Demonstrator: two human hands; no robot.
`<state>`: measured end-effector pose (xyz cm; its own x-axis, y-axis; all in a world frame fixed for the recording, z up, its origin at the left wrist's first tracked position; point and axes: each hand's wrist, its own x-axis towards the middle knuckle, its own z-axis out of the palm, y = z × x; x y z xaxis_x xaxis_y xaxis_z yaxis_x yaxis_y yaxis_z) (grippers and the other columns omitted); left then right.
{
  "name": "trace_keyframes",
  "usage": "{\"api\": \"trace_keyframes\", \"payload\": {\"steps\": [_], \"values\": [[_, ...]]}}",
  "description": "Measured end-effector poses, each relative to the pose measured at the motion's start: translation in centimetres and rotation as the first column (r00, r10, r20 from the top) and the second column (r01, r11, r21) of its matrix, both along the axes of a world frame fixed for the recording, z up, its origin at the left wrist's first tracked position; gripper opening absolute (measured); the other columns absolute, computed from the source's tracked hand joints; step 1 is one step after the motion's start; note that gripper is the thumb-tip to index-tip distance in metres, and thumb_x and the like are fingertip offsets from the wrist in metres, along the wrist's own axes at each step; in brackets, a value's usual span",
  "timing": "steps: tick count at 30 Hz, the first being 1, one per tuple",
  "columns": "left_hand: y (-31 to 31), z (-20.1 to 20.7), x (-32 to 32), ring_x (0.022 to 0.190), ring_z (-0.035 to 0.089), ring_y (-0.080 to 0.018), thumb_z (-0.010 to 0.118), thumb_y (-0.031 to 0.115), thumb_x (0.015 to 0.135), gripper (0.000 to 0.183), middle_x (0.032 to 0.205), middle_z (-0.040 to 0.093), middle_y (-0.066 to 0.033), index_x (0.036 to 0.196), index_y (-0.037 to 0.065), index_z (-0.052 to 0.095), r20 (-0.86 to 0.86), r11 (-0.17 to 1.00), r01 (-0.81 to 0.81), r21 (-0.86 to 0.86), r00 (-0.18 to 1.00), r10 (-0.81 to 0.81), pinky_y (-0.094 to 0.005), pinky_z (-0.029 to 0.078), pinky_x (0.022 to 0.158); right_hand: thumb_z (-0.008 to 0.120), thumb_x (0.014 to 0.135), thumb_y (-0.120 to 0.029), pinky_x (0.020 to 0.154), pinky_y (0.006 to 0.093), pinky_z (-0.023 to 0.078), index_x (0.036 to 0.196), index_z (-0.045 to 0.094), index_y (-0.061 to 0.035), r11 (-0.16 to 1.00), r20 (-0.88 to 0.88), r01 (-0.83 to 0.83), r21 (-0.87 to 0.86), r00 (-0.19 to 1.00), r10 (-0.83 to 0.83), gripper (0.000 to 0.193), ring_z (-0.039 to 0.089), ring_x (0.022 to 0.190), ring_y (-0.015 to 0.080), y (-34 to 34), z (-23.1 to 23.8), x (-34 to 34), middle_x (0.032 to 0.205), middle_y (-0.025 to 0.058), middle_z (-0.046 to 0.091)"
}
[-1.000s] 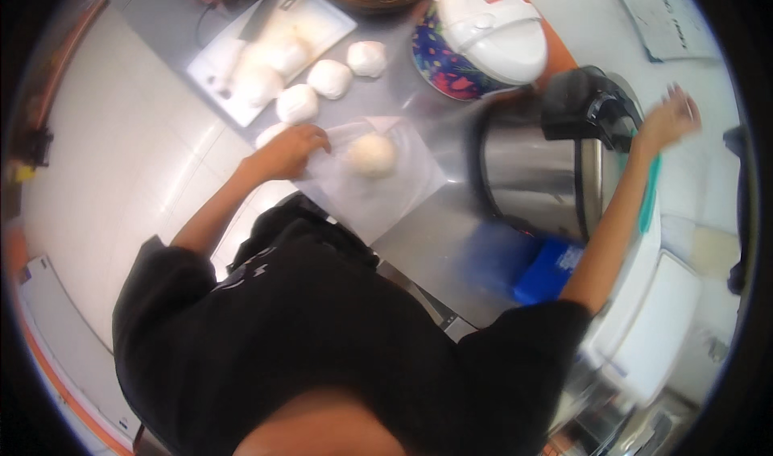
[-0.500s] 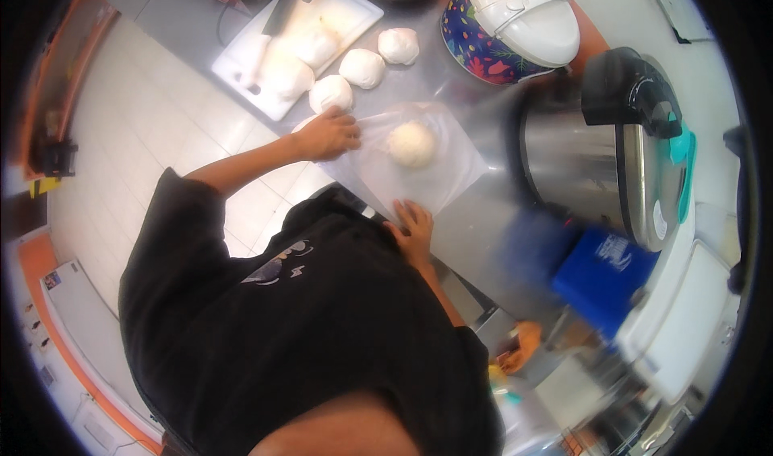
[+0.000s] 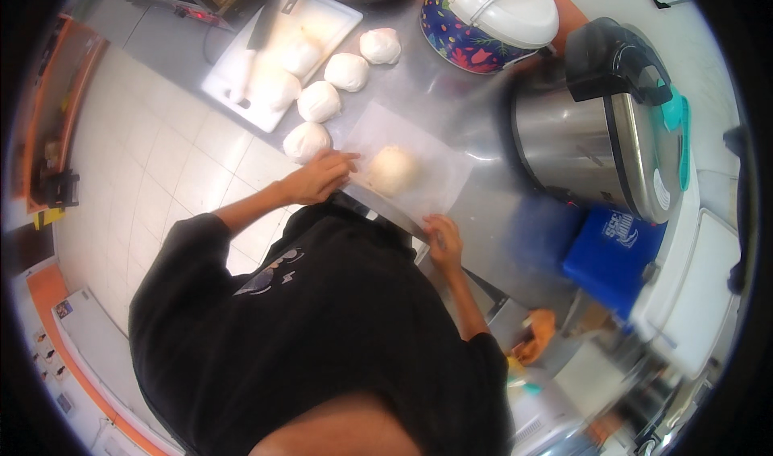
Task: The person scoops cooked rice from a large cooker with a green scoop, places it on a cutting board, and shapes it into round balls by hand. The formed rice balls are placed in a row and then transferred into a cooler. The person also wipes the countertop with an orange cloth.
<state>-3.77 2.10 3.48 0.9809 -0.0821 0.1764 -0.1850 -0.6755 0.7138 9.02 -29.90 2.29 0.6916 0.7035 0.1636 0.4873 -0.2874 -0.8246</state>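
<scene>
Far left of the frame is pale tiled floor (image 3: 161, 182), then the steel bench (image 3: 451, 85) begins. At upper left your white cutting board (image 3: 258, 61) carries a dark-handled knife (image 3: 262, 29) and a couple of dough balls, blurred into the white. Four more dough balls (image 3: 320, 101) run in a diagonal row off the board's corner, close at hand, it seems, for feeding onto the sheet.

Your left hand (image 3: 318, 176) lies near the centre, fingers stretched flat and pressing the left edge of the clear plastic sheet (image 3: 435, 154), likely to pin it down. Nothing is gripped. The dough ball (image 3: 392, 169) you're working sits in the middle of that sheet, just beside your fingertips but apart from them.

Your right hand (image 3: 443, 242) is at the sheet's near edge, at the bench rim. The fingers look curled, perhaps pinching the plastic, but I can't tell if they're closed on it: too blurred.

Right again, a flowered cooker with a white lid (image 3: 491, 13) stands at the top and a steel pressure cooker (image 3: 600, 126) beside it. Below that, a blue bag (image 3: 616, 250). Your black shirt hides the bench front, and the lower right is a smear.
</scene>
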Motion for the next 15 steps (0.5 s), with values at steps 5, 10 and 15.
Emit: {"api": "trace_keyframes", "payload": {"steps": [5, 10, 15], "values": [[-2.9, -3.1, 0.8, 0.088, 0.055, -0.0354, 0.049, 0.011, 0.096, 0.01, 0.101, 0.056, -0.0231, 0.097, 0.001, 0.052, -0.31, 0.795, -0.526, -0.303, 0.843, 0.44, -0.0424, 0.043, 0.079, 0.061, 0.092, -0.013, 0.056, 0.0345, 0.046, 0.089, 0.062, -0.0022, 0.93, -0.161, 0.326, -0.169, 0.922, -0.352, 0.011, 0.062, 0.063, 0.0219, 2.3, -1.3, 1.7, 0.082, 0.0117, 0.067], [-2.8, -4.6, 3.0, 0.084, 0.055, -0.0382, 0.056, 0.012, 0.092, 0.015, 0.097, 0.054, -0.0256, 0.101, 0.002, 0.05, -0.281, 0.736, -0.647, -0.197, 0.757, 0.59, -0.0444, 0.043, 0.074, 0.064, 0.088, -0.015, 0.053, 0.0356, 0.043, 0.091, 0.061, -0.0022, 0.903, -0.163, 0.246, -0.353, 0.934, -0.318, 0.014, 0.057, 0.057, 0.023, 3.0, -1.9, 3.7, 0.079, 0.0118, 0.064], [-4.3, -4.0, 4.0, 0.11, 0.05, -0.0373, 0.069, 0.02, 0.085, 0.034, 0.116, 0.052, -0.0195, 0.11, 0.009, 0.048, 0.262, 0.761, -0.635, -0.131, 0.718, 0.644, -0.0464, 0.039, 0.091, 0.071, 0.079, -0.02, 0.08, 0.0406, 0.043, 0.106, 0.058, -0.0073, 0.945, 0.243, 0.241, -0.222, 0.952, -0.185, 0.033, 0.055, 0.094, 0.0275, 6.0, -1.7, 6.4, 0.101, 0.0103, 0.061]]}}
